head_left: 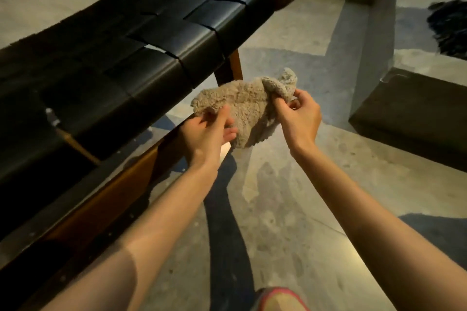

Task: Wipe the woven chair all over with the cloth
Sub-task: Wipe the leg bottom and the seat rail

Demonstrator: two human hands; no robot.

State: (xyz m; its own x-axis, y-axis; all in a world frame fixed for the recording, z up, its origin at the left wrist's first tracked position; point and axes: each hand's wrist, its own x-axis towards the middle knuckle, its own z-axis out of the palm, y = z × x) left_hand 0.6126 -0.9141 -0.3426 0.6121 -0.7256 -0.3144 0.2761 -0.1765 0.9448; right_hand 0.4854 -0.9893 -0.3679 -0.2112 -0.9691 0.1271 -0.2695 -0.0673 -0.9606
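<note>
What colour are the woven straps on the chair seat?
Black, in a wide basket-weave on the woven chair, set in a brown wooden frame. Only the head view shows it.

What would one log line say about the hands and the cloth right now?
left hand: holds cloth | right hand: pinches cloth corner | cloth: bunched, beside chair | wiping: not now

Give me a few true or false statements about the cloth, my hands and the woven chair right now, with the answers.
1. The left hand and the right hand both hold the cloth. True.
2. The cloth is pressed flat on the seat of the woven chair. False: it is held up in both hands beside the seat, over the concrete floor.
3. The chair's woven straps are black. True.
4. The cloth is dark blue. False: it is fluffy and beige.
</note>
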